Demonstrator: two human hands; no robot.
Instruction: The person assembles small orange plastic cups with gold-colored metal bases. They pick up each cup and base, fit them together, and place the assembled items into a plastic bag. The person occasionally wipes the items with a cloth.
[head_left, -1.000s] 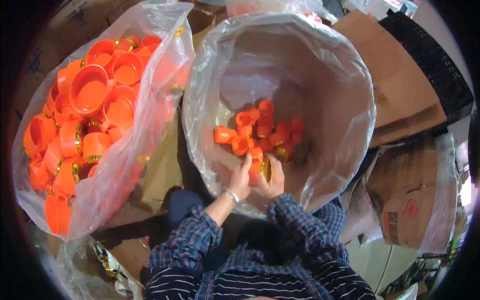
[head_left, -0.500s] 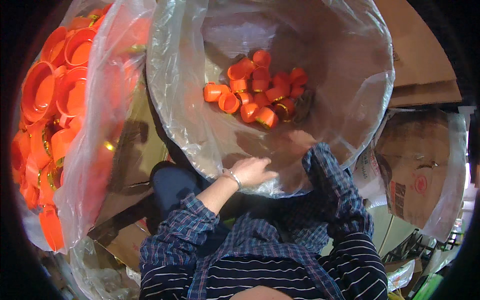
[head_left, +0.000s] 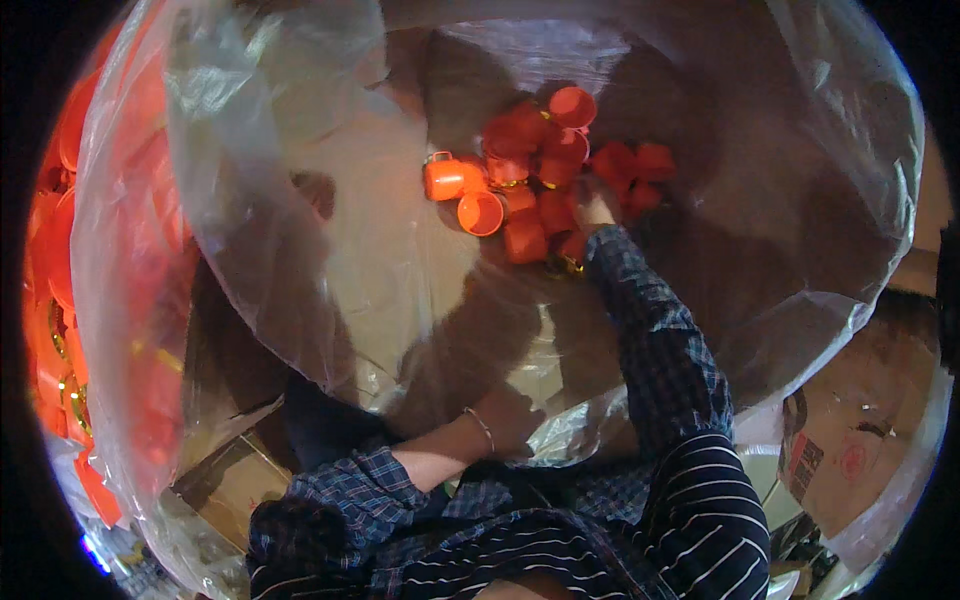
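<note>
Several small orange plastic cups [head_left: 526, 236], a few with gold trim and one with a handle, lie in a loose pile in a large container with a clear plastic liner [head_left: 380, 270]. Among the pile's right part is my right hand [head_left: 594, 203]. Its fingers reach in between cups and are too dark and hidden to show whether they hold one. My left hand [head_left: 505, 420], with a bracelet at the wrist, rests in shadow at the liner's near rim. Its fingers point right, slightly apart, and I see nothing held in them.
On the left, a clear bag bulges with many larger orange plastic pieces [head_left: 55, 240], some with gold trim. A printed cardboard box [head_left: 850, 450] stands at the right. More cardboard [head_left: 235, 480] lies low on the left, beside my leg. The liner's rim curves around the opening.
I have leaned forward over the container. My right hand has moved from near the close rim, away from me, into the cups. The left hand remains at the near rim, now in shadow.
</note>
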